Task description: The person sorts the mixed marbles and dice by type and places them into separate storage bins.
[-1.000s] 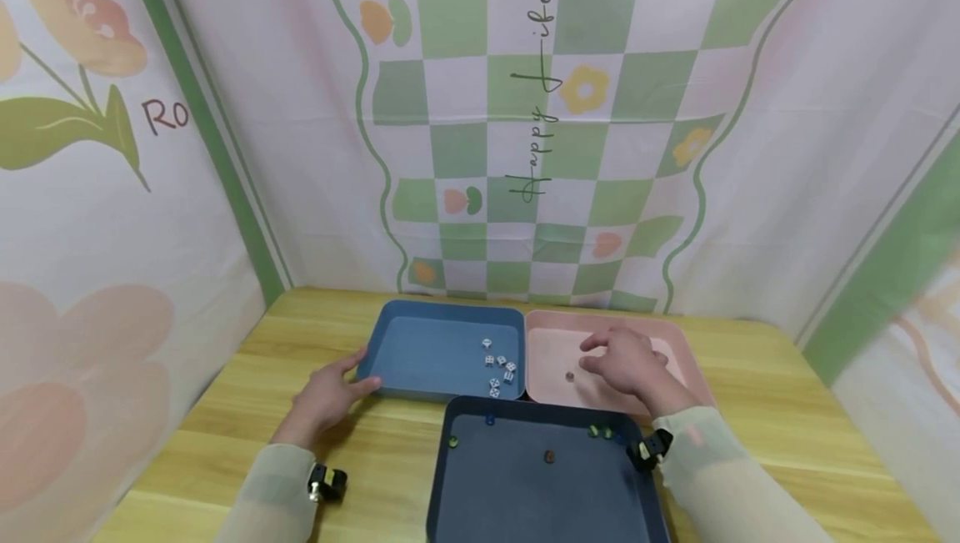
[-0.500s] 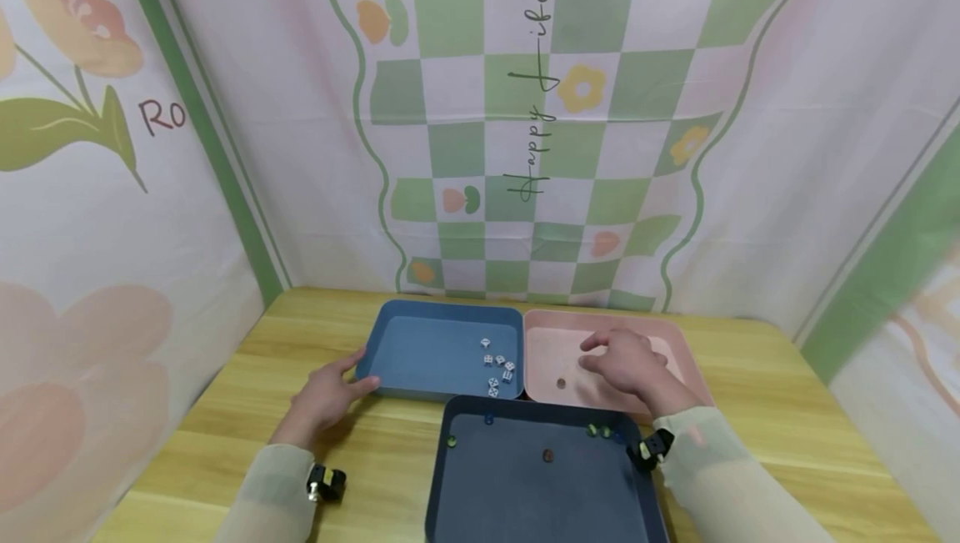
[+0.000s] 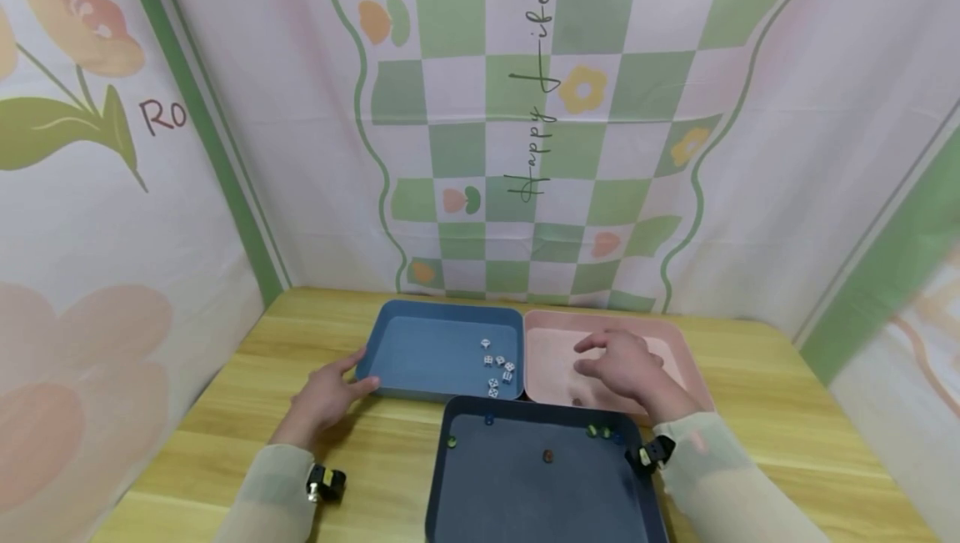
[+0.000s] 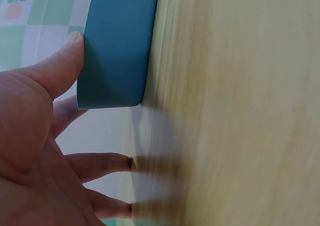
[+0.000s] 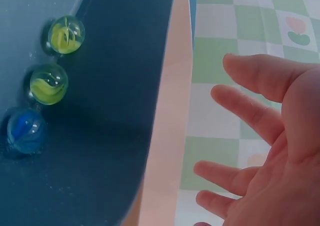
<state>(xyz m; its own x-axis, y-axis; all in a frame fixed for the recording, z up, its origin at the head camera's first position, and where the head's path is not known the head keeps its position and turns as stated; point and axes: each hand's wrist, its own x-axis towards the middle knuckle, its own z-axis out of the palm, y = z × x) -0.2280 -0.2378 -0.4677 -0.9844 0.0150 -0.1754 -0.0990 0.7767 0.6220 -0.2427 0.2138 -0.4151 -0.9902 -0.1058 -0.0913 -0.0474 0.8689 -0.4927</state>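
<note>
My left hand touches the near left corner of the blue tray, thumb and index finger spread about that corner. In the left wrist view the other fingertips rest on the table. Several white dice lie on the tray's right side. Over the pink tray hovers my right hand, thumb and fingers apart, with nothing held. A small brown marble lies by the pink tray's near wall, partly hidden by the rim.
A dark navy tray stands nearest me, against the other two. It holds a brown marble, green marbles and blue marbles. All stand on a wooden table before a patterned cloth backdrop.
The brown marble in the pink tray rolled slightly left, then right and toward me to the near wall. My right hand shifted slightly left. My left hand stayed put.
</note>
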